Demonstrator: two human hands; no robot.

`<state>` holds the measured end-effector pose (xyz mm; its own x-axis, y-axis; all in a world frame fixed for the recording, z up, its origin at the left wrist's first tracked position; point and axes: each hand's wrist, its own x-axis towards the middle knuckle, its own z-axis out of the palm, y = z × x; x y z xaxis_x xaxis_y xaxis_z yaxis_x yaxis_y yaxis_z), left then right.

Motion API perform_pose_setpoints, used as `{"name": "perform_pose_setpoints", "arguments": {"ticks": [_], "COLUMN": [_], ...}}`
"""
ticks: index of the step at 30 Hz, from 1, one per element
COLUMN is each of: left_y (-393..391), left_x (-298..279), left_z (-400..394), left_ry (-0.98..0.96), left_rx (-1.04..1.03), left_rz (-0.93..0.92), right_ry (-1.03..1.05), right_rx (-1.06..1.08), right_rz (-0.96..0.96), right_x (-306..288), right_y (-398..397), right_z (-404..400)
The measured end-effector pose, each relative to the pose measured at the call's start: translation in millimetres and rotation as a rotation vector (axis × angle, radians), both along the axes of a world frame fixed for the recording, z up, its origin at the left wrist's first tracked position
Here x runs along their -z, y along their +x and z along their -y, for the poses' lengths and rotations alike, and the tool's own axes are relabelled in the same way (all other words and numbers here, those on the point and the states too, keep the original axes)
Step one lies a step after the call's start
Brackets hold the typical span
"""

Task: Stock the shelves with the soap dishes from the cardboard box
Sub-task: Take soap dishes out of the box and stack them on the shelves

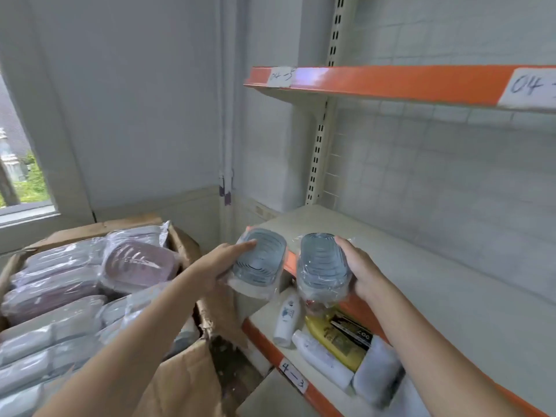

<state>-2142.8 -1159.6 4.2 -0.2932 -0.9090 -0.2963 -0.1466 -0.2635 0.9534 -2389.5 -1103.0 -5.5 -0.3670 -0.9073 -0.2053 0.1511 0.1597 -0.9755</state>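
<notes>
- The left hand [222,263] holds a grey-blue soap dish [259,260] in clear wrap, fingers stretched along its left side, index finger lying on the ribbed top.
- The right hand [359,272] grips a second grey-blue soap dish [322,266], also wrapped, with the thumb over its right rim and the fingers curled underneath.
- Both dishes sit in the air side by side, close but apart, over the orange front edge of the middle shelf [391,266], whose pale board runs back to the tiled wall.
- The cardboard box [186,383] stands at lower left, open, packed with wrapped soap dishes: a mauve dish [140,266] on top near the back, pale grey packs [51,341] in rows toward the front.
- The lower shelf [270,350], labelled "4-3", carries a white bottle [287,320], a second white bottle [322,359] lying flat, a yellow package [340,338] and a blurred wrapped grey item [377,377].
- The upper shelf [391,82] has handwritten "04" labels on its orange edge.
- A window [21,164] shows at far left.
</notes>
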Motion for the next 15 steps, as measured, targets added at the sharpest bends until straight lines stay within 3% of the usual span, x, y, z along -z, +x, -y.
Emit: {"name": "perform_pose_setpoints", "arguments": {"ticks": [6, 11, 15], "left_y": [-95, -141, -172], "left_x": [9, 4, 8], "left_z": [-4, 15, 43], "left_ry": [0.007, -0.010, -0.087], "left_rx": [0.059, 0.090, 0.129], "left_rz": [-0.055, 0.035, 0.064], "right_ry": [-0.061, -0.034, -0.016], "right_rx": [0.110, 0.146, 0.197], "right_rz": [0.029, 0.104, 0.054], "right_x": [15, 23, 34], "right_y": [-85, -129, -149], "right_z": [-24, -31, -27]}}
